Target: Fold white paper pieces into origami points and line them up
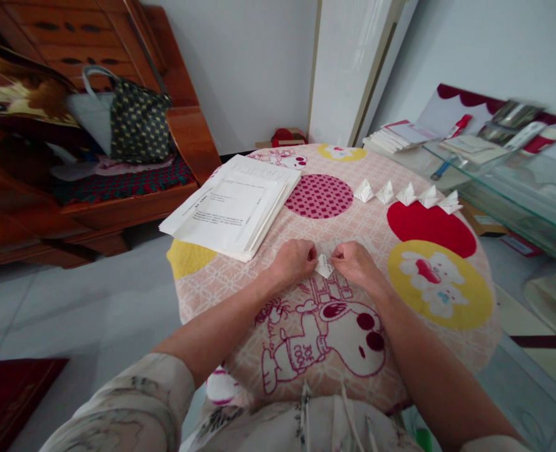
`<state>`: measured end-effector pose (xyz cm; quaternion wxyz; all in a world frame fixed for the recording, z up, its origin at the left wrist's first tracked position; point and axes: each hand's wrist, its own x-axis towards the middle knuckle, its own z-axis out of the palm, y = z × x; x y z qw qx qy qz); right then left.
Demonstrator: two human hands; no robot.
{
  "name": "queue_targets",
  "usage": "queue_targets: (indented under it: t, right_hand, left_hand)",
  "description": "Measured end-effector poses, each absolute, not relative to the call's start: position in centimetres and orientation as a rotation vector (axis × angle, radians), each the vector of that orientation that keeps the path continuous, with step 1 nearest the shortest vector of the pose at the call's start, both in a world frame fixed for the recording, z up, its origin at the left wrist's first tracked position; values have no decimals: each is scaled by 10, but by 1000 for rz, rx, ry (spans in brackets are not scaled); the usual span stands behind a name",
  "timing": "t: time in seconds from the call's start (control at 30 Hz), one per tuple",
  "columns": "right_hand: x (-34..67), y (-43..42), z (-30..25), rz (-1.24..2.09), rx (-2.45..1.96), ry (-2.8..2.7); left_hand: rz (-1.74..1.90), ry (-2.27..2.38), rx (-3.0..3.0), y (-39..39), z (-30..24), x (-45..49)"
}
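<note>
Between my two hands is a small folded piece of printed white paper (325,266), diamond-shaped, just above or on the cloth-covered round table (353,226). My left hand (296,258) pinches its left side, the fingers curled and pressed together. On the opposite side, my right hand (354,260) grips the right corner between thumb and fingers. A stack of printed paper sheets (225,207) lies beyond my left hand. Several folded paper pieces (408,193) with pointed tops stand in a row toward the far right edge.
A glass-topped stand (508,182) adjoins the table's right side, holding papers, a red marker (459,125) and metal containers. To the left, a wooden bench (186,144) bears a patterned bag (139,119). A white wall column (346,69) rises behind the table.
</note>
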<state>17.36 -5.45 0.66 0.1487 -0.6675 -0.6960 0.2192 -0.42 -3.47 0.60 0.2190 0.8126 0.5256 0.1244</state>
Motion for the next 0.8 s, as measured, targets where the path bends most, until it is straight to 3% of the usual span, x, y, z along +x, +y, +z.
queue_targets:
  t: [0.4,0.63,0.8]
  right_hand:
    - [178,-55,2,653,-1834,-1966]
    - [191,-62,2,1157,-1488,-1469]
    - [193,-67,8,1209,-1287,-1318]
  left_hand:
    - [384,1440,2061,-23,7,2]
    - [695,1042,1714,-23,-1,-13]
    - [902,875,1578,-26,4,-14]
